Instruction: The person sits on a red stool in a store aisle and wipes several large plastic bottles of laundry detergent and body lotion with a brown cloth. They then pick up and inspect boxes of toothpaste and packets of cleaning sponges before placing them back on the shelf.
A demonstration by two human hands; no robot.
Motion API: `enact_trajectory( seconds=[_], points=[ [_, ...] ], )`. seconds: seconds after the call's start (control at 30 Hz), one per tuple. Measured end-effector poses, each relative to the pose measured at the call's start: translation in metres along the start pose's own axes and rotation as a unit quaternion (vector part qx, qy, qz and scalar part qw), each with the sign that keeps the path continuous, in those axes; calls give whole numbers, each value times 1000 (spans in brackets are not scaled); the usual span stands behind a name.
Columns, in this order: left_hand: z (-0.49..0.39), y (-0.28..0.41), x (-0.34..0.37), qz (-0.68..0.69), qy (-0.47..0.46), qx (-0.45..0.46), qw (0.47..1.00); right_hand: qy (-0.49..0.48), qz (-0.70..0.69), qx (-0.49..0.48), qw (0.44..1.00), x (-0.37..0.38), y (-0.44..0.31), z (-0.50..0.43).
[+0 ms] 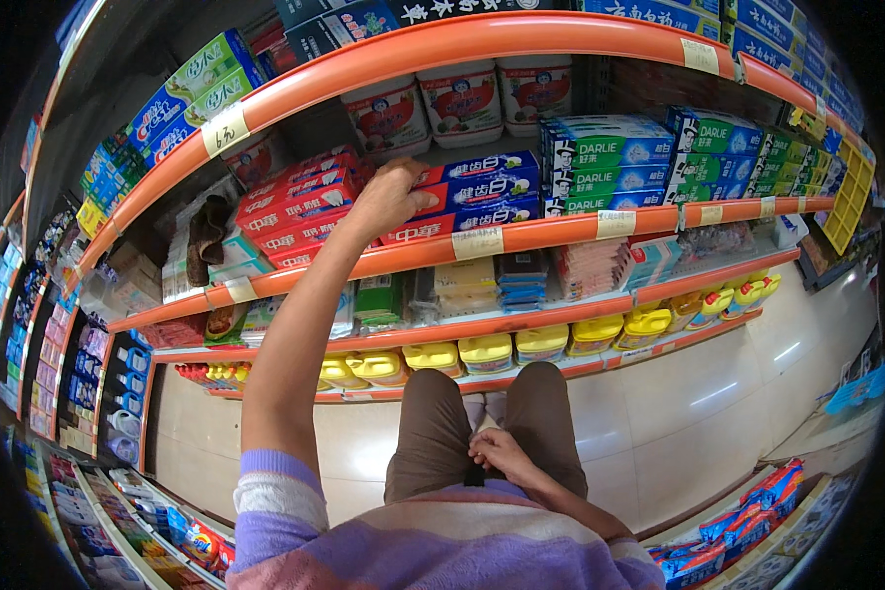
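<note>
My left hand [391, 195] reaches over the middle shelf to a stack of blue-and-red toothpaste boxes [479, 195]. The thumb lies across the front of the stack and the fingers curl over its top left end, gripping boxes there. Left of that hand are piled red toothpaste boxes [295, 214], close to the wrist. My right hand [503, 451] rests low between my thighs with its fingers curled. Whether anything is inside it is hidden. A dark strip [474, 474] shows just below that hand.
An orange shelf edge [479, 44] arches above my left hand; another shelf edge [531, 236] runs beneath the forearm. Green-and-blue toothpaste boxes [605, 158] sit to the right, white tubs [461, 103] behind. Yellow-capped jugs [487, 352] line the bottom shelf. A yellow plastic grid [848, 195] hangs far right.
</note>
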State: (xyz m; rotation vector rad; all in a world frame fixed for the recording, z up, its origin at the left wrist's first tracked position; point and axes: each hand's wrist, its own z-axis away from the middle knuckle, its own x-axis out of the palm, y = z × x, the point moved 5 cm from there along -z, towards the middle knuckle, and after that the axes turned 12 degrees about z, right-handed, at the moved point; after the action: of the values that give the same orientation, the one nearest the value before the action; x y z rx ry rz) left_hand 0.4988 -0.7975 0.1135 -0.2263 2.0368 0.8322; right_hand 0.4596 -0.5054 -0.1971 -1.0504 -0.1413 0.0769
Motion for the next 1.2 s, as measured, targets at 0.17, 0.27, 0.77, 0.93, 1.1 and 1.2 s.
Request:
enact_trajectory(
  seconds=[0.17, 0.27, 0.77, 0.93, 1.1, 1.2],
  points=[
    [1, -9, -2, -11, 9, 39, 999, -3, 2, 11, 1000, 0, 5, -3],
    [8, 7, -9, -72, 69, 99, 990, -4, 14, 27, 1000, 2, -2, 1],
    [141, -97, 128, 130, 131, -281, 942, -15, 11, 33, 999, 2, -2, 3],
    [122, -113, 160, 271, 102, -453, 843, 3, 6, 34, 999, -2, 1, 0],
    [110, -159, 198, 278, 108, -533, 792, 15, 20, 28, 999, -4, 2, -2],
    [107, -146, 200, 402, 170, -511, 741, 19, 9, 28, 999, -6, 7, -2]
  ],
)
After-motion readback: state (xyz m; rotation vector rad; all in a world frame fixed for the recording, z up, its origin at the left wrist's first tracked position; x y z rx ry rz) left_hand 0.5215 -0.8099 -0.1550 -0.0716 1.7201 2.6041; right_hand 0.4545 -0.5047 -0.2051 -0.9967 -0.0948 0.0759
